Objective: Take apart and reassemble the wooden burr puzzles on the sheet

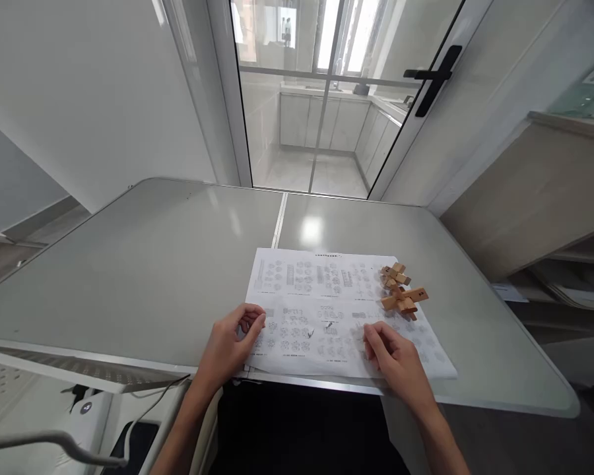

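A large white sheet of paper (321,300), printed with many small diagrams, lies on the table in front of me. My left hand (235,340) rests at its left edge, fingers loosely curled and thumb close to them, with nothing visible in it. Over the lower right of the sheet is my right hand (393,353), its fingers curled and the thumb against the index finger; I see nothing in it either. Beyond the right hand, two wooden interlocking puzzles sit on the sheet's right edge: a smaller one (395,275) behind and a larger one (404,302), marked "2", in front.
The grey-green table (178,264) has a metal seam (279,221) across it. A glass door (301,119) with a black handle (433,79) stands behind. Shelves (564,284) flank the right side. At lower left are a cable (143,409), a white device (84,422) and a dark phone-like object (136,443).
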`<action>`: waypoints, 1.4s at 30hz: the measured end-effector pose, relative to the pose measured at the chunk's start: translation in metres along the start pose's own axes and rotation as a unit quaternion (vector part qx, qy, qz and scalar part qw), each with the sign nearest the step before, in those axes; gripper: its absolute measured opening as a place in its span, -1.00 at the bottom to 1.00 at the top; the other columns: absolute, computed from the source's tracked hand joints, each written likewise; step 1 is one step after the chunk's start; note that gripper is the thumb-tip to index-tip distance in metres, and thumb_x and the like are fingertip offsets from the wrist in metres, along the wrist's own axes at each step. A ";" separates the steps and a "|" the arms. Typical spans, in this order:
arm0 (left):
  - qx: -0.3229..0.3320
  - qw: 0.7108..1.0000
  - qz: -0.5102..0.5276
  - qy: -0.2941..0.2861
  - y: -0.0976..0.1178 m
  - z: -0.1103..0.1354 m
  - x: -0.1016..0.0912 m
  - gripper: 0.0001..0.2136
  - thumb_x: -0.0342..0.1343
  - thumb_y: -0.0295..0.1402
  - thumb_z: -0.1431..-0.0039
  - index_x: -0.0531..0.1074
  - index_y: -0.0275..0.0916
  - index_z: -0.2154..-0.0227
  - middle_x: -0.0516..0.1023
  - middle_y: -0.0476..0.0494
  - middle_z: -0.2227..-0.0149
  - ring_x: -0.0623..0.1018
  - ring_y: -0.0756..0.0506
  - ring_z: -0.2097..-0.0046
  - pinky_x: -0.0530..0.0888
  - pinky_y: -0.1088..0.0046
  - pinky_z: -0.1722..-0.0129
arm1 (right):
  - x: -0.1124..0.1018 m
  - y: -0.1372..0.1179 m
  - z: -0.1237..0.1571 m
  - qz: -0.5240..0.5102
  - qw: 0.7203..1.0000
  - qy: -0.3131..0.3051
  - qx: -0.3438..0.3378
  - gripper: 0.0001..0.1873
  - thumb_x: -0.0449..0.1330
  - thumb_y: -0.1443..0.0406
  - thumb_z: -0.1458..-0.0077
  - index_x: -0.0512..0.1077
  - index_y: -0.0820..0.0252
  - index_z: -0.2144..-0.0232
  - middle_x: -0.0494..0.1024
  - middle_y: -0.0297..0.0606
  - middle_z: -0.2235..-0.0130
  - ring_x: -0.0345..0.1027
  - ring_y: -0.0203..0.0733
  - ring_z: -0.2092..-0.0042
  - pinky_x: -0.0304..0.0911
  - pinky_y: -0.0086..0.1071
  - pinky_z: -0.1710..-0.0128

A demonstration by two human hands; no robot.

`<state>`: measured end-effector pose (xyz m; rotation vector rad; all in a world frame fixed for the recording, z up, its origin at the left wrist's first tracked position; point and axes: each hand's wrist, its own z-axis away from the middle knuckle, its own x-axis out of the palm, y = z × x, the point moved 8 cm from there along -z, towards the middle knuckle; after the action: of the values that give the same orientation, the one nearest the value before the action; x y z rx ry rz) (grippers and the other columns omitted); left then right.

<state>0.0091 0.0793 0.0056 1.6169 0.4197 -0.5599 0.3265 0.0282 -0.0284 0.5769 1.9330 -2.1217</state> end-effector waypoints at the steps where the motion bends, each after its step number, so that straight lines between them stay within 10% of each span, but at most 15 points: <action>1: 0.000 1.000 -0.002 0.000 0.000 0.000 0.000 -0.71 0.07 -0.06 -0.37 0.54 -0.16 0.20 0.67 -0.09 0.30 0.60 -0.12 0.28 0.51 0.38 0.22 | -0.001 0.000 0.000 -0.001 1.000 0.005 0.000 -0.46 0.09 -0.16 -0.36 0.43 0.10 0.42 0.42 -0.34 0.52 0.25 -0.17 0.48 0.21 -0.32 0.43; 6: -0.005 1.000 -0.002 0.001 0.001 0.000 0.000 -0.71 0.08 -0.07 -0.37 0.54 -0.17 0.20 0.68 -0.09 0.29 0.60 -0.11 0.28 0.52 0.38 0.20 | -0.005 0.001 -0.001 -0.025 0.999 0.028 -0.001 -0.48 0.14 -0.08 -0.36 0.51 0.10 -0.14 0.65 -0.10 0.07 0.38 -0.19 0.44 0.39 -0.27 0.37; 11: -0.004 1.000 0.001 -0.001 0.000 0.000 0.000 -0.71 0.08 -0.07 -0.37 0.54 -0.17 0.20 0.67 -0.09 0.29 0.60 -0.12 0.27 0.52 0.38 0.20 | -0.008 0.003 -0.001 -0.052 0.997 0.055 -0.015 -0.41 0.17 -0.03 -0.36 0.39 -0.03 -0.34 0.15 0.03 -0.49 0.54 -0.19 0.30 0.48 -0.23 0.36; 20: -0.005 1.000 0.009 0.000 -0.004 0.000 0.001 -0.71 0.08 -0.06 -0.37 0.54 -0.16 0.21 0.66 -0.09 0.30 0.59 -0.12 0.28 0.50 0.37 0.21 | -0.011 0.012 -0.003 -0.051 0.995 0.086 0.000 -0.38 0.25 -0.06 -0.29 0.44 0.00 -0.29 -0.31 -0.03 -0.58 0.61 -0.02 0.07 0.53 -0.31 0.40; 42: -0.003 1.000 0.007 -0.004 -0.004 0.001 0.001 -0.72 0.07 -0.07 -0.38 0.54 -0.16 0.20 0.67 -0.08 0.30 0.61 -0.12 0.27 0.51 0.37 0.19 | -0.033 0.019 -0.045 -0.039 0.990 0.123 0.056 -0.37 0.30 -0.01 -0.19 0.52 0.09 -0.23 -0.46 -0.09 -0.58 0.64 -0.10 0.14 0.60 -0.29 0.22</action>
<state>0.0073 0.0786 0.0022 1.6111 0.4032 -0.5542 0.3703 0.0671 -0.0343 0.8328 1.9999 -2.3147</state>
